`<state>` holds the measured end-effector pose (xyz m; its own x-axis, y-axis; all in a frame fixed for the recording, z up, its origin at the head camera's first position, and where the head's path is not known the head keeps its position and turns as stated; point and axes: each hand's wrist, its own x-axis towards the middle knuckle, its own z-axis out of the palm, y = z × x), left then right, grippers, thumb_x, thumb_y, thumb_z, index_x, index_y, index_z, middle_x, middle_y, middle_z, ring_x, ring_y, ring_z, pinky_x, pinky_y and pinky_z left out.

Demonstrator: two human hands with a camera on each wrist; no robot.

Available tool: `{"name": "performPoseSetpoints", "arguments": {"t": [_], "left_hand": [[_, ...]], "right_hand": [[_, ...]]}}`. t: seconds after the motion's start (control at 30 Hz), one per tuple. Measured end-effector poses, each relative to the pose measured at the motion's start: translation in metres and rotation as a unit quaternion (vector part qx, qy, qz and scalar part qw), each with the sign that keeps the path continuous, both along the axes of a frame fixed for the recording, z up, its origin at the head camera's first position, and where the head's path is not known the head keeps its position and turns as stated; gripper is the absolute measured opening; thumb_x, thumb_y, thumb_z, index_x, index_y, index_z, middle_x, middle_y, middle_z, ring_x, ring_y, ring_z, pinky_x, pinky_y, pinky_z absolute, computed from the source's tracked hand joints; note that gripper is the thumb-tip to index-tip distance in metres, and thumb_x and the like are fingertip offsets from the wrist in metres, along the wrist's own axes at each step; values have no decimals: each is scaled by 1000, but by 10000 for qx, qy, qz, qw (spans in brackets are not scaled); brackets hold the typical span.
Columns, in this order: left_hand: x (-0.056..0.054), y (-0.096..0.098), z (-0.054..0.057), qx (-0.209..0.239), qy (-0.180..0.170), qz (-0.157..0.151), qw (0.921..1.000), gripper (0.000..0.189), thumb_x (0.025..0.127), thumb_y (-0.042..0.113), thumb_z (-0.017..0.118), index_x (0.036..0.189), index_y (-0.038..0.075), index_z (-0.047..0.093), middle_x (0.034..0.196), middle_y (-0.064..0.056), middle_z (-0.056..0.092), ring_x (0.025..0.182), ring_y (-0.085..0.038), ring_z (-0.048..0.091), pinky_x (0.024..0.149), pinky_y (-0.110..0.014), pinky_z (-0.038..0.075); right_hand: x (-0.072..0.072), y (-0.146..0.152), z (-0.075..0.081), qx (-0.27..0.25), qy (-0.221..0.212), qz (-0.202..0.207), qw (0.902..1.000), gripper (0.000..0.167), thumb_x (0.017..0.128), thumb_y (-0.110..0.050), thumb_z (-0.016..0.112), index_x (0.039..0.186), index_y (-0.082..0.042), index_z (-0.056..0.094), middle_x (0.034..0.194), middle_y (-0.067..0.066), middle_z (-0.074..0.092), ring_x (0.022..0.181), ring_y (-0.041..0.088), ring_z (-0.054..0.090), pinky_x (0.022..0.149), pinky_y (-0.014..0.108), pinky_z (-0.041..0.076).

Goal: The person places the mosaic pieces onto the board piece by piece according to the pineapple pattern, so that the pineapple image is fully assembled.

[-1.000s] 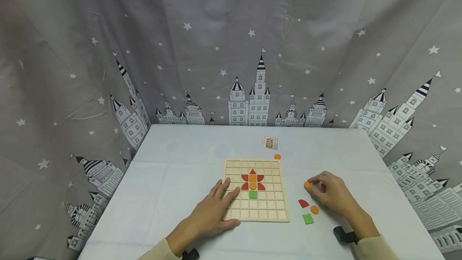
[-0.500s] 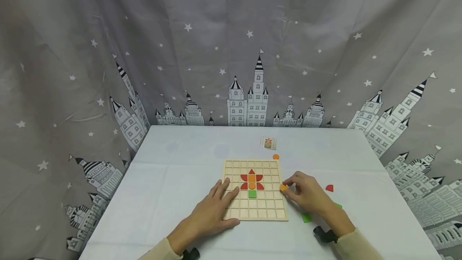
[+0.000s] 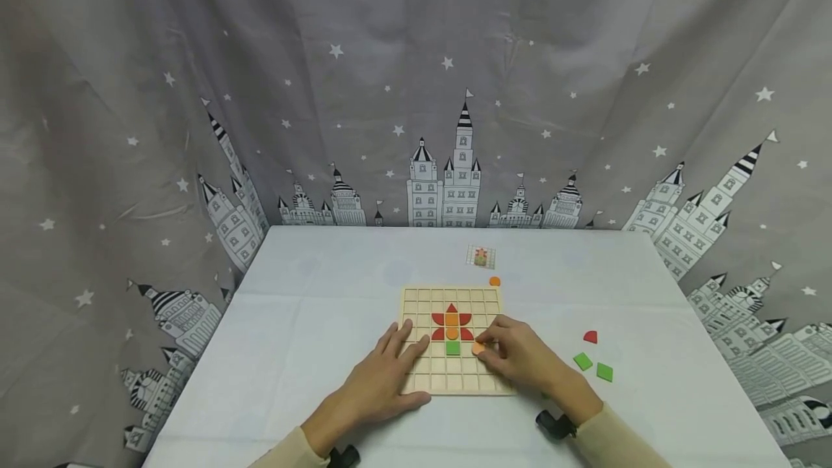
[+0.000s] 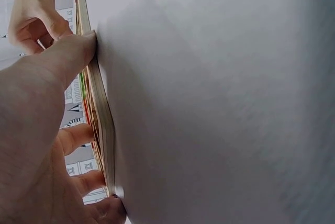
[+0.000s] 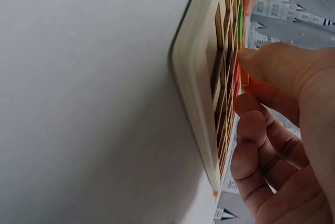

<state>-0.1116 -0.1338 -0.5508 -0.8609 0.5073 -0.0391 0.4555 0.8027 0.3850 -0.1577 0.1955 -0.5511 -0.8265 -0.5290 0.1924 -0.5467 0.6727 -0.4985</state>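
Observation:
A wooden grid board lies on the table, its middle cells filled with a figure of red, orange and green pieces. My right hand pinches an orange disc between thumb and fingertips, close over the cells to the right of the green square. The right wrist view shows that disc edge-on at the thumb tip. My left hand rests with spread fingers on the board's left side, its thumb at the front edge.
Right of the board lie a red quarter piece and two green squares. My right forearm covers other loose pieces. Another orange disc sits at the board's back right corner, with a small pattern card beyond it.
My right hand has carried the orange disc leftward from the loose pieces to over the board, uncovering the red quarter piece and green squares. The left hand stays in place.

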Motion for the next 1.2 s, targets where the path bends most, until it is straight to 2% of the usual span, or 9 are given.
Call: {"name": "performPoseSetpoints", "arguments": {"t": [0.3,0.43,0.67,0.87,1.1,1.2], "left_hand": [[-1,1,-3,-45,-19,44,10000,98,101,67,83,179,20,49,191,-23,33,175,-55,34,118,-69,60],[-2,1,-4,-70,8,30,10000,98,101,69,83,179,20,49,191,-23,33,175,-55,35,119,-68,60],[-1,0,-4,-115,83,1,9999,98,101,68,83,179,19,49,190,-24,34,175,-55,35,120,-67,60],[0,1,-3,-70,-15,29,10000,99,100,69,83,179,19,49,190,-23,34,174,-56,36,119,-69,60],[1,0,0,-78,-6,22,10000,98,101,68,83,179,19,49,190,-23,34,174,-55,36,119,-68,60],[1,0,1,-60,4,-6,10000,98,102,67,83,179,19,48,190,-24,33,174,-56,36,119,-69,60]], "right_hand": [[-4,-8,-4,89,177,165,9997,19,103,-20,92,120,-13,91,106,-4,76,84,2,57,74,18,52],[-4,-9,-5,110,130,166,9997,19,103,-20,92,121,-15,90,108,-5,78,86,1,57,76,18,53],[-5,-14,-3,-197,60,373,9991,5,102,-15,93,105,-18,92,103,-8,80,93,3,71,83,23,62],[-6,-17,-2,-262,88,495,9984,4,101,-11,93,101,-16,93,101,-4,79,90,3,70,78,21,61],[-9,-17,0,-249,48,620,9978,5,101,-12,93,105,-14,94,100,-4,77,86,2,64,72,17,56],[-11,-16,2,-328,71,681,9971,5,101,-12,93,105,-13,94,100,-5,77,86,5,67,74,17,58]]}}
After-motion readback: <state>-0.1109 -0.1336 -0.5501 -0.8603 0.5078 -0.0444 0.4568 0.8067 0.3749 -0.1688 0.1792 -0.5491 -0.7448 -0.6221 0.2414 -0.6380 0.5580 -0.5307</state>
